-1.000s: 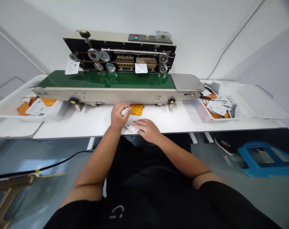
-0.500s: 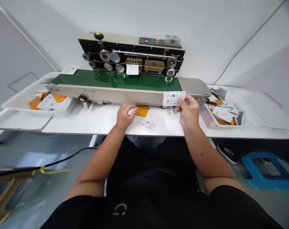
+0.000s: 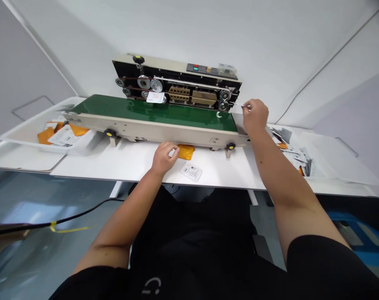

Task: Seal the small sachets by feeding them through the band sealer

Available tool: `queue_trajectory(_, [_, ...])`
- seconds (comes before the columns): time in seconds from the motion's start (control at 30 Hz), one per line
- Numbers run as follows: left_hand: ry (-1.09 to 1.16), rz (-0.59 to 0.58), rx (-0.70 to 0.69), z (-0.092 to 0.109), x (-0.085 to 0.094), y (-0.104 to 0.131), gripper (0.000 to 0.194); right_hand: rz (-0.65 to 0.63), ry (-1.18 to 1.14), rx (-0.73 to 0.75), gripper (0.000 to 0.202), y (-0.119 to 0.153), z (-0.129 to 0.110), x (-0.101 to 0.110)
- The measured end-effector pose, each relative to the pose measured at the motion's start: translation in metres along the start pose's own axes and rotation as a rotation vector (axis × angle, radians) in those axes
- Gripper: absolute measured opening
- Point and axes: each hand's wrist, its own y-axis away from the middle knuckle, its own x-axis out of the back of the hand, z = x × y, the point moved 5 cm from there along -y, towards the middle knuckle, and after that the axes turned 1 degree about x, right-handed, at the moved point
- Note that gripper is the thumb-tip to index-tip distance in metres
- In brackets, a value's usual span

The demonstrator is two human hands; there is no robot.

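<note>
The right hand (image 3: 256,116) pinches a thin white packet (image 3: 239,104) edge-on; the left hand's (image 3: 165,158) grip I cannot tell.

Looks glossy on the belt (image 3: 177,116), metallic on the pulleys (image 3: 156,85) — like milky plastic on the left bin (image 3: 83,145), matt cloth on the shirt (image 3: 192,275).

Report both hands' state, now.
Left hand: open, loosely curled beside the orange packet; nothing visible in its grip.
Right hand: closed, pinching a thin white packet near the metal rollers.
</note>
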Motion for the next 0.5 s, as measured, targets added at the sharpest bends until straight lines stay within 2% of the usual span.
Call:
queue_trajectory(0.1, [-0.011, -0.003, 0.011, -0.002, 0.000, 0.000, 0.018, -0.168, 0.077, 0.060, 0.007, -0.010, -0.011, -0.026])
queue_trajectory(0.17, [-0.013, -0.014, 0.019, -0.004, -0.001, 0.001, 0.018, -0.233, 0.093, 0.090, 0.012, -0.010, -0.020, -0.032])
queue_trajectory(0.2, [-0.014, -0.023, 0.021, -0.005, -0.002, 0.001, 0.018, -0.216, 0.084, 0.102, 0.019, -0.006, -0.025, -0.029])
queue_trajectory(0.27, [-0.015, -0.064, 0.022, -0.007, -0.007, 0.001, 0.018, -0.104, 0.034, 0.123, 0.028, 0.015, -0.041, -0.014])
queue_trajectory(0.33, [-0.017, -0.145, 0.028, -0.009, -0.014, 0.001, 0.017, -0.009, -0.045, 0.147, 0.026, 0.056, -0.061, 0.002])
queue_trajectory(0.37, [-0.015, -0.201, 0.032, -0.010, -0.018, 0.002, 0.015, -0.018, -0.096, 0.173, 0.023, 0.084, -0.074, 0.006])
queue_trajectory(0.4, [-0.009, -0.264, 0.033, -0.010, -0.023, 0.003, 0.014, -0.075, -0.165, 0.216, 0.022, 0.114, -0.087, 0.007])
queue_trajectory(0.47, [0.014, -0.385, 0.020, -0.008, -0.032, 0.006, 0.021, -0.351, -0.303, 0.380, 0.026, 0.180, -0.117, -0.003])
queue_trajectory(0.5, [0.026, -0.442, 0.005, -0.007, -0.036, 0.008, 0.028, -0.480, -0.327, 0.448, 0.039, 0.211, -0.128, -0.009])
